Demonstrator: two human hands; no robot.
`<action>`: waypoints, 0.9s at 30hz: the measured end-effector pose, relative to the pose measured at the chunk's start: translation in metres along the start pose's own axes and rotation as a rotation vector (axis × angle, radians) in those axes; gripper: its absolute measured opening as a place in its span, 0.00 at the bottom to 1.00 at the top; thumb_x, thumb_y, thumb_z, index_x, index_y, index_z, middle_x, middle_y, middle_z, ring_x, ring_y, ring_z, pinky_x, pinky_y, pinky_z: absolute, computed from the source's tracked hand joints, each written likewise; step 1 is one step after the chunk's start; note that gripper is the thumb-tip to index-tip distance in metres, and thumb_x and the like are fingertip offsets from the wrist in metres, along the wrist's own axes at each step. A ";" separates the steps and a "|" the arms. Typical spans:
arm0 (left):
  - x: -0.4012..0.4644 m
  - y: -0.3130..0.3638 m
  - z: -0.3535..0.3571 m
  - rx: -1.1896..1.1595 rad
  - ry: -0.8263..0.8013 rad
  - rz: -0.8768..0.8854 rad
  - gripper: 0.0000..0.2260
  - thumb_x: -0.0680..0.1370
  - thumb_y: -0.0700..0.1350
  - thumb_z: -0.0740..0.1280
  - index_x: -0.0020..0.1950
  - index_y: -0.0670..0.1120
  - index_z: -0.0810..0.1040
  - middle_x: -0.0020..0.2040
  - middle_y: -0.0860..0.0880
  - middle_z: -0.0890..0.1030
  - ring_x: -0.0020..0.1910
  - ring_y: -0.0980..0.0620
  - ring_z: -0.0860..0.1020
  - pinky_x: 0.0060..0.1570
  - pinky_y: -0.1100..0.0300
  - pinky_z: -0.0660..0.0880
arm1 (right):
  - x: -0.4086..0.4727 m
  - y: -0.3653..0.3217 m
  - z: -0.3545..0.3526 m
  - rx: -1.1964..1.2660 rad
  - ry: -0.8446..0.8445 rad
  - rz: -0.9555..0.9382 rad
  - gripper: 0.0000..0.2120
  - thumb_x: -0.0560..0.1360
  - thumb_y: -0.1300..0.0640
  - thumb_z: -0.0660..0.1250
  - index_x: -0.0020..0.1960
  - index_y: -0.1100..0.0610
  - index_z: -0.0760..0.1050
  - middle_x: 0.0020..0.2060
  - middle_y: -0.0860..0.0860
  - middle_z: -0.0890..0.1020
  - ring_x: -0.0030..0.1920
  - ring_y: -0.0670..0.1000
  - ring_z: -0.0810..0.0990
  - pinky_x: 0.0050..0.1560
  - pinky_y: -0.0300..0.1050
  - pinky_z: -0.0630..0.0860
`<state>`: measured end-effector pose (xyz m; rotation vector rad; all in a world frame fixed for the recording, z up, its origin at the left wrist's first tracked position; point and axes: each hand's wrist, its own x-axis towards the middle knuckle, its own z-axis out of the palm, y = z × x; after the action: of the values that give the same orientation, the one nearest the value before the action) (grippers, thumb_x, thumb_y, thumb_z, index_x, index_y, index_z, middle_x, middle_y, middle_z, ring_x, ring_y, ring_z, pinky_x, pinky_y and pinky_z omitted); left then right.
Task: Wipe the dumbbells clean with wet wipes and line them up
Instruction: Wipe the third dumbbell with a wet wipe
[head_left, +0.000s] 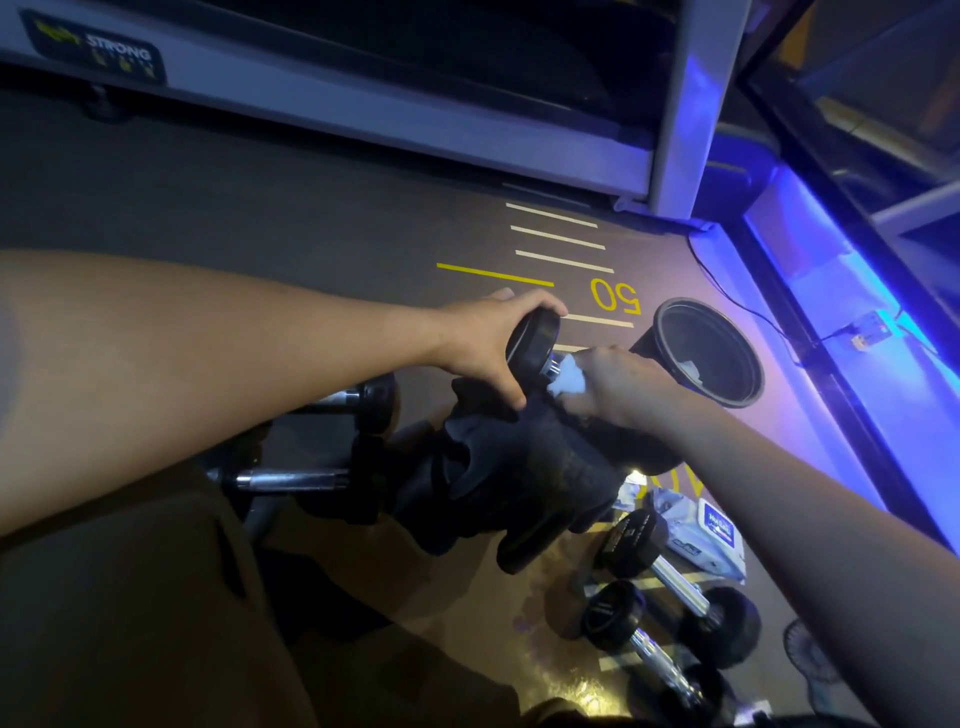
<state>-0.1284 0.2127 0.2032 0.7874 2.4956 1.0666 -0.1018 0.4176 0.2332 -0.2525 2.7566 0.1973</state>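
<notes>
My left hand (485, 345) grips the black round head of a dumbbell (535, 335), holding it up over my knee. Around the chrome handle of that dumbbell my right hand (618, 387) presses a white wet wipe (569, 379); the handle is mostly hidden under it. Two dumbbells (332, 441) lie on the floor to the left, under my left forearm. Two more dumbbells (675, 587) lie side by side on the floor at the lower right. A wet wipes pack (719, 530) lies beside them.
A black bin (711, 353) with a used wipe inside stands just right of my hands. A grey machine frame (467, 119) runs across the back. Floor markings with "50" (615, 296) lie ahead. A blue-lit wall base (841, 332) and cable run along the right.
</notes>
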 end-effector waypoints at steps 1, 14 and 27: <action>0.000 0.000 0.000 0.003 -0.001 -0.001 0.47 0.60 0.50 0.84 0.73 0.61 0.62 0.64 0.50 0.70 0.63 0.51 0.73 0.58 0.55 0.74 | -0.002 0.003 -0.001 0.003 -0.015 0.007 0.11 0.71 0.45 0.69 0.49 0.48 0.75 0.43 0.51 0.78 0.49 0.57 0.79 0.44 0.46 0.69; 0.000 0.001 0.002 0.058 0.006 -0.013 0.47 0.62 0.52 0.83 0.73 0.61 0.60 0.64 0.50 0.70 0.60 0.49 0.74 0.47 0.59 0.69 | -0.020 0.007 -0.006 0.242 0.023 0.019 0.42 0.66 0.40 0.77 0.72 0.56 0.65 0.61 0.56 0.79 0.60 0.59 0.77 0.49 0.44 0.67; 0.000 0.002 0.000 0.072 -0.004 -0.013 0.47 0.61 0.52 0.83 0.73 0.61 0.60 0.63 0.50 0.70 0.60 0.48 0.74 0.54 0.55 0.74 | -0.019 -0.004 0.004 0.338 0.201 -0.056 0.36 0.67 0.44 0.79 0.70 0.53 0.72 0.60 0.54 0.81 0.61 0.57 0.77 0.57 0.48 0.72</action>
<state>-0.1275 0.2137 0.2053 0.7910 2.5449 0.9744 -0.0823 0.4170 0.2359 -0.2702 2.9149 -0.3239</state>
